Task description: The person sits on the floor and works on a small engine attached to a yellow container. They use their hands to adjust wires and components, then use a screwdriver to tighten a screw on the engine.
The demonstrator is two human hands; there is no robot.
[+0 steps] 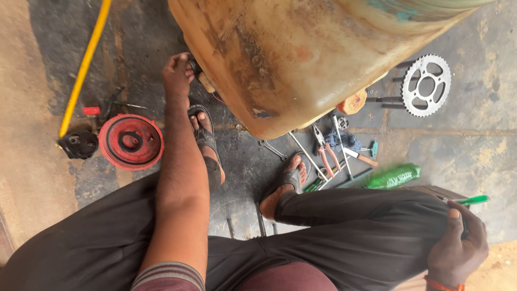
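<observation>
At upper centre the left hand [176, 73] pinches a small dark part [195, 66] against the rusty tank [285, 54], while at lower right the right hand [458, 248], fingers curled, grips the knee [425, 207].

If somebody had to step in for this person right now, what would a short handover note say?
Left hand: reaching forward under the edge of the big rusty tank, fingers on a small dark part there; what it is cannot be told.
Right hand: resting on the right knee, grip closed on a green-handled tool.
Nearby on the ground: red round cover to the left beside a yellow hose; pliers, a spanner, screwdrivers and a green bottle by the right foot; a toothed sprocket farther right.
Done or left: the picture does not show how far the work has come.
</observation>
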